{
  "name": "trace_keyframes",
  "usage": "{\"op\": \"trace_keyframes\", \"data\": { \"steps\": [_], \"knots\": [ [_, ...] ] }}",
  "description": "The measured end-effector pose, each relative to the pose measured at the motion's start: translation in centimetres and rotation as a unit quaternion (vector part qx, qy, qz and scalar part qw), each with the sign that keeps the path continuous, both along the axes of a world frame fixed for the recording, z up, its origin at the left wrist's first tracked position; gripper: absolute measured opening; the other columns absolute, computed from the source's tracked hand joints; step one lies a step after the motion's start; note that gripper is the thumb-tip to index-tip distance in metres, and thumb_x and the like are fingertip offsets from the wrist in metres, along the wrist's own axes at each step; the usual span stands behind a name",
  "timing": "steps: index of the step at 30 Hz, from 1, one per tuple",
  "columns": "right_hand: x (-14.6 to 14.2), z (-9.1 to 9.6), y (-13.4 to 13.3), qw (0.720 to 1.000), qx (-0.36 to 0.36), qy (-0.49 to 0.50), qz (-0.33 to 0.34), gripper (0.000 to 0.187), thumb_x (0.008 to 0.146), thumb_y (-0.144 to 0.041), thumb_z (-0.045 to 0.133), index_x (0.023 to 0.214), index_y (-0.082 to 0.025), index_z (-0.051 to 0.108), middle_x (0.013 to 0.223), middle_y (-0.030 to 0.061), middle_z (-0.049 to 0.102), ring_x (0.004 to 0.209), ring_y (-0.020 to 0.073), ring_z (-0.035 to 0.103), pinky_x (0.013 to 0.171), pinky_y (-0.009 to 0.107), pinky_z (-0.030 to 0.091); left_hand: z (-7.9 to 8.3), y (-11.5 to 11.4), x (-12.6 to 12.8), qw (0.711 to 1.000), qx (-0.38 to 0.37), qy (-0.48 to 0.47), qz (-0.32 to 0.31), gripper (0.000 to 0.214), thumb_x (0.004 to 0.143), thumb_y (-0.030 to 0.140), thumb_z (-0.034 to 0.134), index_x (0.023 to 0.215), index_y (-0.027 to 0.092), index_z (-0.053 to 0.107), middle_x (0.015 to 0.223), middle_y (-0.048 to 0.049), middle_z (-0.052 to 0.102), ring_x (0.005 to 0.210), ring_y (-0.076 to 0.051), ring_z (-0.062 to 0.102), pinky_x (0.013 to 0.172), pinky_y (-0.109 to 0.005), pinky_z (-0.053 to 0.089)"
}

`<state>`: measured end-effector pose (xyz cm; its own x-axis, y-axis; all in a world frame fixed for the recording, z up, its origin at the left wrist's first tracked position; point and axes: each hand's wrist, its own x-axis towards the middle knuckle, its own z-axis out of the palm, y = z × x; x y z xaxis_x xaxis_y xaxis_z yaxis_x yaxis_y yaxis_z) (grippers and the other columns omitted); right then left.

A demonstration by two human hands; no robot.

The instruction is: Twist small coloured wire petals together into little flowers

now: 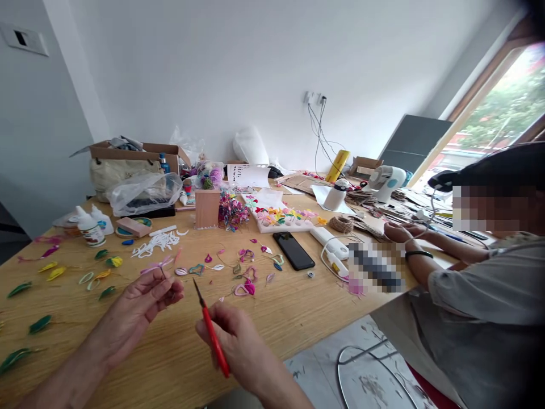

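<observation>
My left hand (147, 298) is raised over the front of the wooden table (166, 358), thumb and fingers pinched together. A slim lilac piece (159, 264) shows right at its fingertips; whether it is held or lies behind them I cannot tell. Red-handled scissors (212, 329) are gripped in my right hand (238, 346), their dark narrow tip pointing up and away, apart from the left hand. Beyond both hands lie small thread-wrapped loops and petals, among them a magenta one (249, 287) and a white-and-purple one (181, 271). Green leaf shapes (40, 324) on thin stems rest at the left.
Glue bottles (90, 227), white strips (159, 243) and a foam block with colourful flowers (285, 221) stand farther back. A black phone (293, 250) and a white power strip (330, 243) lie right of centre. Another person (481, 284) sits at the right, arms on the table.
</observation>
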<state>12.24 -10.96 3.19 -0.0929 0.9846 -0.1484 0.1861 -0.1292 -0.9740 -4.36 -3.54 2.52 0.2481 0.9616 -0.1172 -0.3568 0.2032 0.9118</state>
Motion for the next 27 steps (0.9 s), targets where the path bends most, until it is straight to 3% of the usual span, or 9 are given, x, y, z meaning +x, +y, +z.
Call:
{"op": "trace_keyframes", "data": {
  "steps": [2, 6, 11, 14, 19, 27],
  "knots": [
    [2.5, 0.5, -1.0, 0.988, 0.036, -0.150, -0.026, 0.019, 0.072, -0.031, 0.055, 0.060, -0.017, 0.051, 0.053, -0.0047, 0.043, 0.048, 0.0070, 0.035, 0.044, 0.019, 0.025, 0.1, 0.0, 0.0, 1.000, 0.000, 0.005, 0.003, 0.018, 0.057, 0.021, 0.075, 0.067, 0.019, 0.060, 0.070, 0.0022, 0.066, 0.072, -0.013, 0.062, 0.068, -0.020, 0.054],
    [7.9, 1.2, -2.8, 0.912, 0.022, -0.402, -0.083, 0.007, 0.070, -0.023, 0.053, 0.068, -0.018, 0.057, 0.058, -0.0001, 0.054, 0.054, 0.0122, 0.044, 0.050, 0.023, 0.024, 0.6, -0.2, -0.1, 1.000, -0.010, 0.026, -0.005, 0.020, 0.055, 0.027, 0.076, 0.067, 0.020, 0.061, 0.072, 0.0015, 0.068, 0.074, -0.014, 0.063, 0.070, -0.020, 0.054],
    [12.5, 0.8, -3.7, 0.813, -0.061, -0.565, -0.128, 0.011, 0.076, -0.027, 0.046, 0.076, -0.019, 0.055, 0.072, 0.0064, 0.064, 0.067, 0.0201, 0.056, 0.050, 0.024, 0.024, 0.8, -0.4, -0.3, 0.999, -0.020, 0.047, -0.016, 0.020, 0.055, 0.029, 0.076, 0.068, 0.020, 0.063, 0.076, -0.0006, 0.069, 0.079, -0.016, 0.063, 0.074, -0.020, 0.053],
    [13.7, 0.3, -3.6, 0.777, -0.101, -0.608, -0.129, 0.017, 0.079, -0.031, 0.042, 0.074, -0.020, 0.054, 0.076, 0.0078, 0.065, 0.071, 0.0229, 0.058, 0.048, 0.025, 0.022, 1.0, -0.6, -0.3, 0.998, -0.020, 0.048, -0.023, 0.019, 0.056, 0.028, 0.076, 0.067, 0.019, 0.064, 0.077, -0.0013, 0.069, 0.081, -0.017, 0.063, 0.076, -0.022, 0.053],
    [14.5, -0.2, -2.5, 0.764, -0.113, -0.627, -0.105, 0.021, 0.081, -0.032, 0.040, 0.074, -0.020, 0.055, 0.078, 0.0087, 0.065, 0.073, 0.0244, 0.060, 0.049, 0.026, 0.023, 1.1, -0.8, 0.0, 0.999, -0.018, 0.018, -0.035, 0.018, 0.056, 0.027, 0.076, 0.065, 0.018, 0.062, 0.073, -0.0007, 0.069, 0.080, -0.018, 0.064, 0.078, -0.025, 0.052],
    [15.7, -0.7, -0.8, 0.764, -0.079, -0.635, -0.086, 0.020, 0.079, -0.033, 0.042, 0.072, -0.019, 0.055, 0.080, 0.0095, 0.064, 0.076, 0.0250, 0.059, 0.054, 0.028, 0.030, 1.0, -0.7, 0.2, 0.998, -0.008, -0.003, -0.064, 0.012, 0.068, 0.021, 0.067, 0.066, 0.015, 0.056, 0.081, -0.0056, 0.068, 0.079, -0.017, 0.063, 0.078, -0.030, 0.048]
  ]
}}
